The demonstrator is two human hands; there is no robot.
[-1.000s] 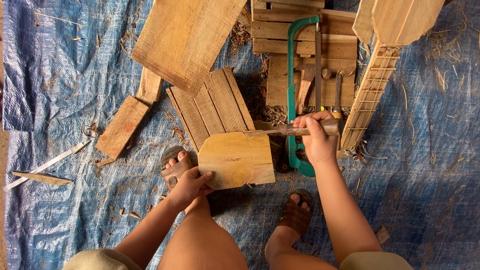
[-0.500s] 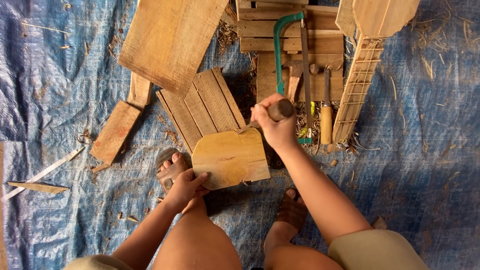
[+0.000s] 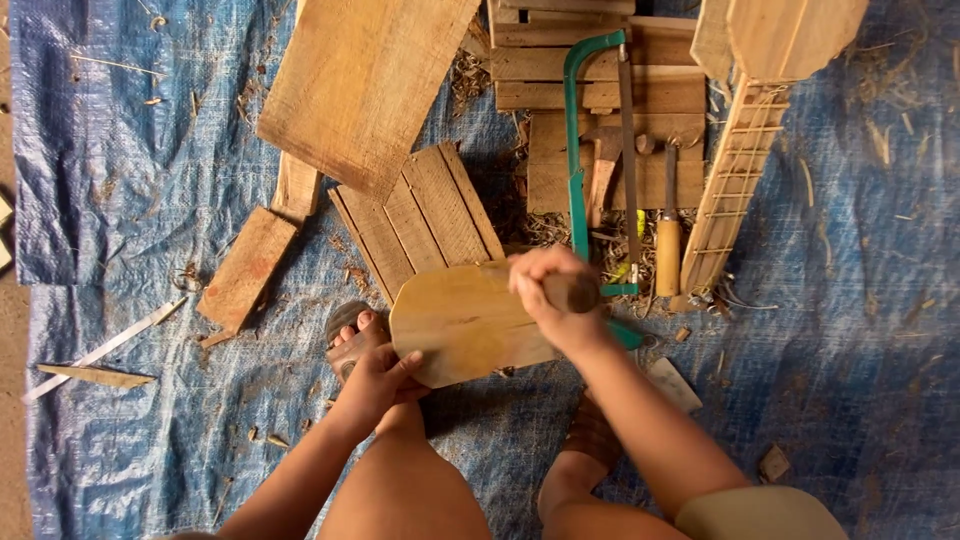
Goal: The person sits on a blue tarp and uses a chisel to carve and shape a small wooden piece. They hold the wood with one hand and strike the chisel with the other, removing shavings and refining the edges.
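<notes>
Legs and 2 sandalled feet fill the near edge of the view, on a blue tarp (image 3: 120,150) strewn with shavings; just above the knees the left hand (image 3: 375,385) closes over the lower left corner of a rounded wooden panel (image 3: 465,325), thumb on top, and presses it down by the left foot; the right hand (image 3: 550,295) is wrapped shut around a dark wooden tool handle (image 3: 580,293) that lies across the panel's right end, its working end hidden by the fist. The panel looks flat, stiff and fairly light, smooth on its face and so likely to slide under a stroke; the held corner, well clear of the tool, seems the sound place to pin it, and the thin curved edge may chip if knocked. Just beyond the right-hand grip lies a green-framed saw (image 3: 578,150), and to its right a chisel with a pale handle (image 3: 668,250) and a fretted wooden neck (image 3: 735,180). Beyond the left-hand grip sit a slatted board (image 3: 420,215), a short plank (image 3: 247,268) and a large flat board (image 3: 365,85). No container shows; the far slatted pallet (image 3: 540,70) only carries the tools.
</notes>
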